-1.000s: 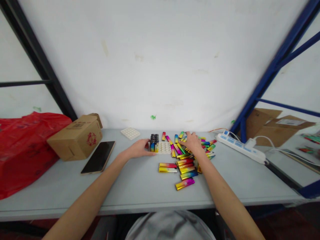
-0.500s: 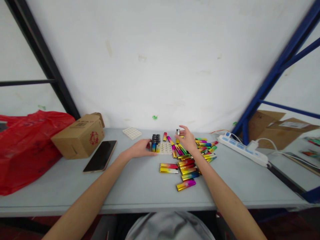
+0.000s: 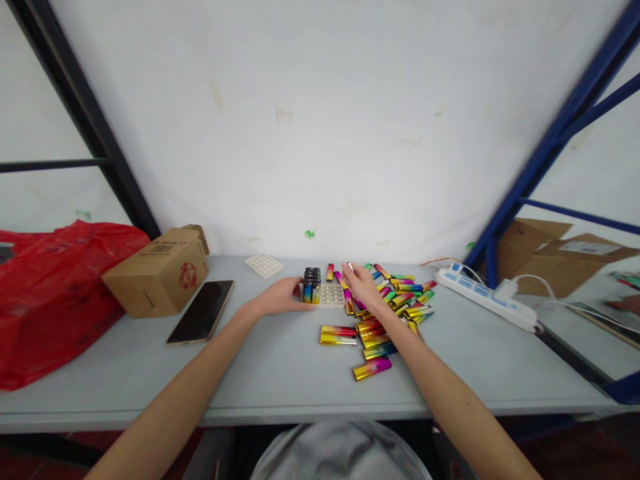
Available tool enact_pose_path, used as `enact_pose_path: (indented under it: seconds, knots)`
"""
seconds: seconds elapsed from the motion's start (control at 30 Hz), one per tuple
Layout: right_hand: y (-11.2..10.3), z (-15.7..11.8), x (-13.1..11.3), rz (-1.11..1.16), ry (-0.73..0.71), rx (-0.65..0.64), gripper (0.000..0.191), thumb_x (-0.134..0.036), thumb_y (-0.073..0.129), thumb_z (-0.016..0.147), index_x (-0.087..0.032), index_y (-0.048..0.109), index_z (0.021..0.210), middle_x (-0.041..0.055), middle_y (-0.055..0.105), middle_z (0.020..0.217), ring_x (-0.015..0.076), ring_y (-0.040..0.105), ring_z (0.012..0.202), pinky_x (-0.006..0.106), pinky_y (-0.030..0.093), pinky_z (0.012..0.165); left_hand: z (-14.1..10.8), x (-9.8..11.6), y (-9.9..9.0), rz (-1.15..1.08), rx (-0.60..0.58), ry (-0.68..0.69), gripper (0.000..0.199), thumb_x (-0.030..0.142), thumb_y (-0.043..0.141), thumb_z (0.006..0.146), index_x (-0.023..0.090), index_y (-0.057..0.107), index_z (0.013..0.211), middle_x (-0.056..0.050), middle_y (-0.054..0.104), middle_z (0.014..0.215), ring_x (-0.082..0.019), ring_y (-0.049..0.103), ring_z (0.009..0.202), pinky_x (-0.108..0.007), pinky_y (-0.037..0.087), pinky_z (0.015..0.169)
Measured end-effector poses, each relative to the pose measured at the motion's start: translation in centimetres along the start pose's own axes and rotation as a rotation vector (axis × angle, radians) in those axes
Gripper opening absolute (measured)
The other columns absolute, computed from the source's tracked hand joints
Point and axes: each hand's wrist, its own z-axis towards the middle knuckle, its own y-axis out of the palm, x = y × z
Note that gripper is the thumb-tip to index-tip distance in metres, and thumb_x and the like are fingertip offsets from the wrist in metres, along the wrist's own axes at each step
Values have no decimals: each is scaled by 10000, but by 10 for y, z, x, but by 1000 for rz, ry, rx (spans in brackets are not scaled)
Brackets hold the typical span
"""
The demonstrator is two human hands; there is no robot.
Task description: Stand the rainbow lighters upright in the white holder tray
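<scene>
- While the left hand [image 3: 283, 297] curved around the left end of the white tray [image 3: 332, 295], its thumb stood apart from its fingers, bracketing the upright lighters [image 3: 312, 288]; whether it was clamped on them, I could not tell.
- Those lighters stood close together in the tray's left part, black tops up, with a blue and a yellow body facing the near side; bare cups showed to their right.
- The right hand [image 3: 361, 285] had its fingertips pinched together on a held lighter [image 3: 350, 267], mostly hidden, its silvery tip showing near the tray's far right corner.
- Around the right wrist spread the loose lighters [image 3: 401, 300], yellow, red, green, blue and magenta, lying down, many overlapping.
- Nearer the body, a pair of lighters [image 3: 337, 335] lay side by side, and a yellow-and-magenta lighter [image 3: 373, 369] lay closest to the near edge of the table [image 3: 280, 380].
- A second tray [image 3: 265, 266] lay near the wall.
- Farther left were a phone [image 3: 201, 312], a cardboard box [image 3: 156, 275] and a red bag [image 3: 67, 307]; a power strip [image 3: 486, 297] lay at the right.
</scene>
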Motion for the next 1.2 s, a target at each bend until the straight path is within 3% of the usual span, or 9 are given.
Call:
enact_pose_path:
  seconds: [0.1,0.27,0.47,0.8,1.07,1.2]
  knots:
    - [2,-2,-2,-138,-23,89,613,-766,453,946,-265,355,607,-46,318,592,129,325,589,282,257,556,0,-1,0,0,-1,5,680,747,795,714,178,684,1069,-73,755,974,-278,692,850,-330,474,723]
    - [8,-5,-7,-232,-43,100,549,-645,502,888,-277,263,559,-50,245,563,118,272,576,293,208,562,1,-3,1,-11,17,9,700,771,800,691,187,696,1062,-71,760,954,-279,694,842,-330,481,716]
    - [13,-7,-7,-284,-85,56,411,-441,512,867,-258,319,554,-48,307,550,120,331,564,285,238,570,1,-3,2,-49,25,10,709,776,808,672,193,705,1063,-69,772,950,-274,692,839,-328,495,729]
    - [11,-10,-12,-307,-139,-2,541,-614,495,949,-250,318,590,-50,280,584,122,322,586,290,237,590,2,-4,2,-34,3,5,736,749,808,694,177,698,1144,-89,781,1025,-284,702,875,-340,510,763]
    - [12,-9,-10,-343,-121,18,371,-371,534,876,-256,333,585,-57,304,551,124,340,570,289,232,587,0,-1,1,-11,5,-15,710,745,802,696,185,693,1118,-91,778,1018,-302,717,890,-349,512,767]
    - [11,-9,-9,-368,-146,20,411,-412,526,955,-257,360,613,-53,351,556,139,386,575,292,262,607,2,-3,2,-13,-7,-12,711,743,803,701,184,692,1125,-95,779,1026,-303,714,897,-354,518,774]
